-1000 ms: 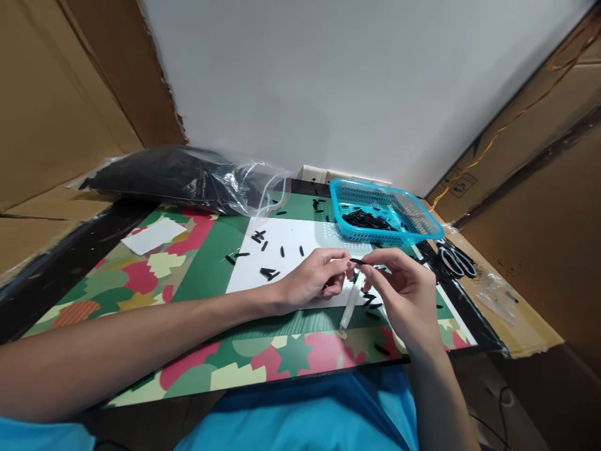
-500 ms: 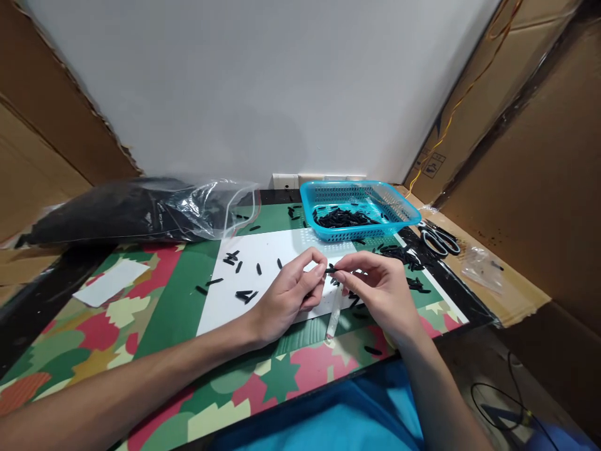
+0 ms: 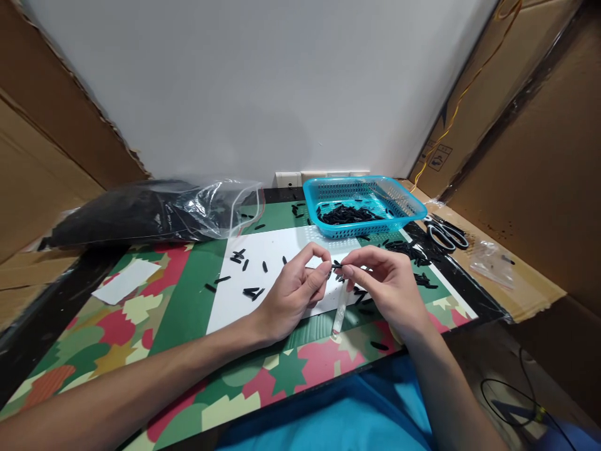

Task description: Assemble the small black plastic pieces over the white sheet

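Note:
Over the white sheet (image 3: 277, 244), my left hand (image 3: 300, 285) and my right hand (image 3: 387, 279) meet with their fingertips nearly touching. A small black elongated piece (image 3: 337, 265) bridges the gap between them, pinched at its right end by my right thumb and index finger. My left thumb and index finger close on its other end, which the fingers partly hide. Below the hands lies a narrow whitish translucent strip (image 3: 339, 316). Loose black pieces (image 3: 250, 292) of the same kind are scattered left of my left hand, and a pile of them (image 3: 408, 252) lies beyond my right hand.
A blue plastic basket (image 3: 417, 210) containing many black pieces stands at the back. On the left lie a clear bag of black material (image 3: 141, 213) and a white paper (image 3: 124, 282). Scissors (image 3: 446, 237) and a small clear bag (image 3: 493, 263) are at the right edge.
The whole view has shifted slightly, with things appearing further right. Both hands stay together around the small black piece, whose angle between the fingertips differs a little.

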`<state>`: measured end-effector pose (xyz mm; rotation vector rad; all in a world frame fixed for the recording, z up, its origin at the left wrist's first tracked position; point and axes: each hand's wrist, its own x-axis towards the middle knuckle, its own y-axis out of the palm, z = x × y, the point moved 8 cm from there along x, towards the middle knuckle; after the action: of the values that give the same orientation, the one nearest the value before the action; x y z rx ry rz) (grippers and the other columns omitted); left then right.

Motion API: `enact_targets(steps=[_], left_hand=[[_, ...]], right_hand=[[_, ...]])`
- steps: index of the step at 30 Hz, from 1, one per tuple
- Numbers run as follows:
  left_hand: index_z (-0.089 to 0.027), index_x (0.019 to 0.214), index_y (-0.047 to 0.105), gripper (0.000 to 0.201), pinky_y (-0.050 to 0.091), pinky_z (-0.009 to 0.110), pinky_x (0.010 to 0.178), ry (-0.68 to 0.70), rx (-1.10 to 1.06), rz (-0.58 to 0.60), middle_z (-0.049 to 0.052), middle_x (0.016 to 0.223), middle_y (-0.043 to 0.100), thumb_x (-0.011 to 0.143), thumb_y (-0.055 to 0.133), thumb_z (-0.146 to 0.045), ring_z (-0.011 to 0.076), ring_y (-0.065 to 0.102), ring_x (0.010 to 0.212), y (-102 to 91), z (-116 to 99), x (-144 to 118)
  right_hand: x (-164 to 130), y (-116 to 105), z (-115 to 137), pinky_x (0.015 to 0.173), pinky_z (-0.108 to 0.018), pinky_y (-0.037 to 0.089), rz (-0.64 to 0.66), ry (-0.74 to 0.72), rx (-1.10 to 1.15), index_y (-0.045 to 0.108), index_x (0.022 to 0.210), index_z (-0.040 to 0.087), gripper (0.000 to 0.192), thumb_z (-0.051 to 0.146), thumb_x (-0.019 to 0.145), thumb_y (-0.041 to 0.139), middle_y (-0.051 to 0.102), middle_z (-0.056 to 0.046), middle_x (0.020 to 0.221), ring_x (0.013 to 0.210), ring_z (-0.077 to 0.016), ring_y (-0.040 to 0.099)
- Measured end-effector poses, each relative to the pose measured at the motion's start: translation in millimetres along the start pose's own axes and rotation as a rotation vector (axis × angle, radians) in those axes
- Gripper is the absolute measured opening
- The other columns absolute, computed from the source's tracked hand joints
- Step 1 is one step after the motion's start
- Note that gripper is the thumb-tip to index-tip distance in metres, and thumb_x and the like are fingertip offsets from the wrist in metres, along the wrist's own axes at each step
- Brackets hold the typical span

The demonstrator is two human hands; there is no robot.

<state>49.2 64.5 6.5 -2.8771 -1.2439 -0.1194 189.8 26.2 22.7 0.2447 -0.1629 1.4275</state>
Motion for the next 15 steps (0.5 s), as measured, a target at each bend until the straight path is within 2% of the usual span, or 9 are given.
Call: enact_targets(steps=[7,15], left_hand=[[-0.025,0.107,0.047,0.025,0.021,0.015,0.044,0.013,-0.017,-0.005,-0.013,0.054,0.039,0.102,0.055,-0.048,0.0053,0.023,0.044,1.1,-1.4,-0.2],[-0.023,0.104,0.050,0.028,0.021,0.016,0.044,0.026,0.004,-0.026,-0.011,0.056,0.038,0.101,0.055,-0.050,0.0059,0.027,0.046,-0.9,-3.5,-0.6]], right_hand=[[-1.0,-1.8,2.4,0.063,-0.026,0.058,-0.016,-0.019,0.036,0.080,0.087,0.020,0.007,0.026,0.084,0.083,0.075,-0.002,0.083,0.065,-0.0134,0.067],[-2.2,-0.6,4.8,0.063,-0.028,0.061,-0.031,-0.026,-0.003,0.079,0.086,0.020,0.014,0.032,0.081,0.085,0.075,-0.003,0.084,0.067,-0.0153,0.068]])
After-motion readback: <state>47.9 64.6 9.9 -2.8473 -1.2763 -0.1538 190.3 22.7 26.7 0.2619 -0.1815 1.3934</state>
